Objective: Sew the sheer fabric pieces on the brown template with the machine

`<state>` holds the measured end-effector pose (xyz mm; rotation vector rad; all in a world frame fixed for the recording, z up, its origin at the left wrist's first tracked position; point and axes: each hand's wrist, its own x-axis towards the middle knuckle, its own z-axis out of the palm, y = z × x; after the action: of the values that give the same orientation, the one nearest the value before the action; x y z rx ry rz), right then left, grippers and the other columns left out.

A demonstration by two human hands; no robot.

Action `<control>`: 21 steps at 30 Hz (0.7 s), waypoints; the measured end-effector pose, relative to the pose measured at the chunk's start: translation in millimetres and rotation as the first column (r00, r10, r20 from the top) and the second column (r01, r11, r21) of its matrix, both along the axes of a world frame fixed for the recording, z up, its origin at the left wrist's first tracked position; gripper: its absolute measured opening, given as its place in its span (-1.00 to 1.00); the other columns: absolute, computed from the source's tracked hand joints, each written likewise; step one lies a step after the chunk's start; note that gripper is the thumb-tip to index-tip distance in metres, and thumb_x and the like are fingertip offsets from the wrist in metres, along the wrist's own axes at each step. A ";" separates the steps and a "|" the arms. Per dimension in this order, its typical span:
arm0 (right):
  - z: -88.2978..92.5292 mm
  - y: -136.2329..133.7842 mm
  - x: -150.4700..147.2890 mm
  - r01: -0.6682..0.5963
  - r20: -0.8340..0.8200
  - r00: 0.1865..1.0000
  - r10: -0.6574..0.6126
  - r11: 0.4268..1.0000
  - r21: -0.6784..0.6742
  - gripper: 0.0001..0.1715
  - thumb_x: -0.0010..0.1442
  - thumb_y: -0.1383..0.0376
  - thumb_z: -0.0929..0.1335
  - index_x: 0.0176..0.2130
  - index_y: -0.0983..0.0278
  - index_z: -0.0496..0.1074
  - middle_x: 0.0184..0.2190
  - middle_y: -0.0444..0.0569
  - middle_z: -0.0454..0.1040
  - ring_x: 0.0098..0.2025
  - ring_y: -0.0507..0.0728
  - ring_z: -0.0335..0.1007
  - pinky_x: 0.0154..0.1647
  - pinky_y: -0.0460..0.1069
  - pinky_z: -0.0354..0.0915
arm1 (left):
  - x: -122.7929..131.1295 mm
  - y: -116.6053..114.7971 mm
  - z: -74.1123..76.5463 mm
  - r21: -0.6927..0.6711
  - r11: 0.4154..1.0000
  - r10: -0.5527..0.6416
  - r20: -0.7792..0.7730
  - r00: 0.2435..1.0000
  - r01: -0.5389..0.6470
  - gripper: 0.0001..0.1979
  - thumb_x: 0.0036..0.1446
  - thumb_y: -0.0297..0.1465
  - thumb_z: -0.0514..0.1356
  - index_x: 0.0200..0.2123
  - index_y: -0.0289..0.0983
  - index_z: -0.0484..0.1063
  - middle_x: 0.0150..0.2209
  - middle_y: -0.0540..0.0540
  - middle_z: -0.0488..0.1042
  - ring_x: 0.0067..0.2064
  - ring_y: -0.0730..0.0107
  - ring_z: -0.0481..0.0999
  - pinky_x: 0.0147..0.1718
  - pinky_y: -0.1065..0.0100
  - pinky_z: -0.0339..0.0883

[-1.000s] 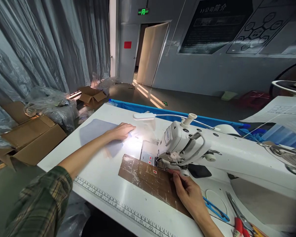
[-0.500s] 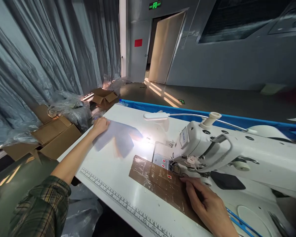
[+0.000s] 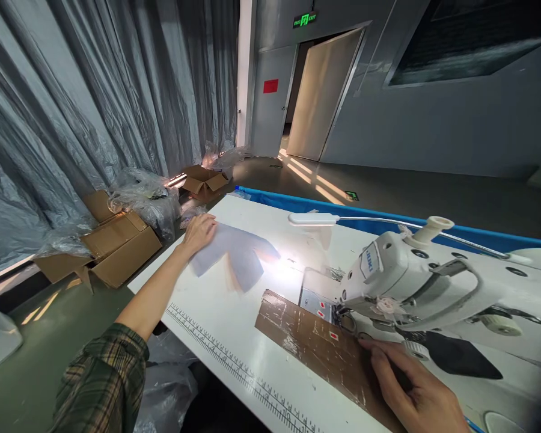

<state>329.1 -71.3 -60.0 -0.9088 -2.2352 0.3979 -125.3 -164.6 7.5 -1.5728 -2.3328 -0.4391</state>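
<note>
My left hand (image 3: pixel 199 233) is at the far left of the white table, its fingers closed on the corner of a pale blue-grey fabric piece (image 3: pixel 238 248). The fabric looks blurred, and its right end runs into the bright lamp glare. Low on the right, my right hand (image 3: pixel 417 385) rests over the end of a brown taped strip (image 3: pixel 306 337). Its thumb and index finger are drawn together near the needle area of a white sewing machine (image 3: pixel 406 276); whatever lies between them is hidden. A metal plate (image 3: pixel 315 304) with red marks sits left of the needle.
A lamp (image 3: pixel 313 219) on a bendable stem hangs over the table (image 3: pixel 234 210). A printed ruler (image 3: pixel 234 361) follows the near edge. Blue cloth (image 3: pixel 275 198) borders the far edge. Cardboard boxes (image 3: pixel 121 246) and clear plastic stand on the floor at left. Dark fabric (image 3: pixel 462 355) lies under the machine arm.
The camera view has turned left, so everything sits farther right in the picture. My left hand stays at the same fabric corner, and my right hand remains by the brown strip.
</note>
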 end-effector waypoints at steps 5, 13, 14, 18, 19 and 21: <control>20.1 -27.4 -13.0 -0.251 0.024 0.968 0.250 0.963 0.101 -0.76 0.17 0.16 0.31 -0.31 0.15 0.57 -0.34 0.03 0.60 -0.25 0.24 0.57 -0.18 0.11 0.50 | 78.9 3.8 -2.9 -0.171 0.878 -0.457 -0.023 0.889 0.447 -0.82 0.25 -0.46 0.07 -0.30 -0.30 0.47 -0.33 -0.16 0.58 -0.26 0.23 0.56 -0.14 0.17 0.43; 59.6 -75.1 -31.0 -0.480 -0.101 0.871 0.480 0.793 -0.375 -0.21 0.11 0.14 0.41 0.28 0.25 0.24 0.11 0.16 0.45 0.16 0.32 0.37 0.14 0.19 0.35 | 220.6 -46.0 9.5 0.214 0.308 -0.813 0.565 0.140 0.927 -0.83 0.28 -0.41 0.13 -0.11 -0.35 0.41 -0.34 -0.16 0.58 -0.38 0.39 0.57 -0.43 0.44 0.45; 62.3 -77.3 -26.7 -0.487 -0.130 0.859 0.496 0.708 -0.511 -0.30 0.13 0.13 0.41 0.22 0.25 0.33 -0.02 0.12 0.54 0.04 0.28 0.47 0.04 0.14 0.41 | 224.3 -49.9 14.3 0.278 0.353 -0.739 0.669 0.084 0.894 -0.79 0.28 -0.39 0.14 -0.06 -0.36 0.39 -0.34 -0.16 0.58 -0.41 0.41 0.57 -0.47 0.46 0.45; 61.4 -73.3 0.5 -0.395 -0.245 0.869 0.430 0.303 -0.867 -0.41 0.10 0.03 0.43 0.05 0.27 0.46 -0.38 -0.03 0.58 -0.41 0.10 0.51 -0.44 -0.06 0.41 | 213.2 -47.1 20.7 0.280 0.609 -0.425 0.905 0.008 0.742 -0.62 0.24 -0.28 0.18 0.07 -0.31 0.29 -0.29 -0.15 0.58 -0.47 0.41 0.57 -0.66 0.51 0.39; 59.5 -69.5 6.5 -0.364 -0.250 0.883 0.397 0.244 -0.899 -0.38 0.06 0.02 0.45 0.03 0.28 0.46 -0.40 -0.04 0.57 -0.44 0.07 0.49 -0.51 -0.09 0.36 | 207.8 -43.5 18.5 0.253 0.667 -0.383 0.923 0.031 0.700 -0.61 0.23 -0.27 0.19 0.06 -0.30 0.28 -0.28 -0.14 0.56 -0.45 0.39 0.58 -0.68 0.51 0.38; 56.1 -59.5 13.2 -0.305 -0.223 0.916 0.333 0.219 -0.927 -0.36 0.00 0.00 0.47 -0.01 0.30 0.47 -0.39 -0.04 0.56 -0.45 0.06 0.48 -0.55 -0.11 0.31 | 198.0 -35.8 11.7 0.188 0.774 -0.341 0.928 0.148 0.604 -0.61 0.22 -0.26 0.18 0.05 -0.29 0.26 -0.30 -0.10 0.54 -0.44 0.36 0.58 -0.69 0.50 0.37</control>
<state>342.3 -130.8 -3.9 -0.9323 -2.0361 2.1497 72.6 -200.4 19.2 -2.7578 -2.4836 -1.7587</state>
